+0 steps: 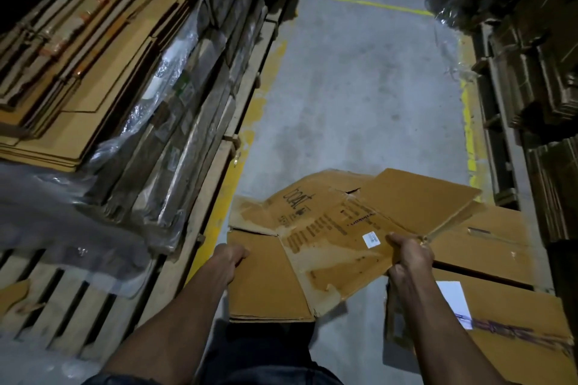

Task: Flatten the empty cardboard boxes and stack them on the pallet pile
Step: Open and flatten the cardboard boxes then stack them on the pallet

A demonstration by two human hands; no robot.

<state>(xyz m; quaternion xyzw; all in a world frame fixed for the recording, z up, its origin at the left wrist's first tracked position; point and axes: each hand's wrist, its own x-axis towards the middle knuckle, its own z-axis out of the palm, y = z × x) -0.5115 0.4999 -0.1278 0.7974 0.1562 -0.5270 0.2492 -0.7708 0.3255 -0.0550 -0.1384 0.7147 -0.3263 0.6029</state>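
Right hand (409, 255) grasps the near edge of a flattened cardboard box (328, 228), fingers curled over it beside a white label (371, 239). Left hand (230, 256) grips the box's left flap. The box is held low over the concrete floor (359, 87), partly above another box (500, 291) lying there. To the left, a pallet (78, 300) carries a wrapped pile of flattened cardboard (78, 87).

One head-worn wide-angle view looks forward and down, close above the floor (359, 87).
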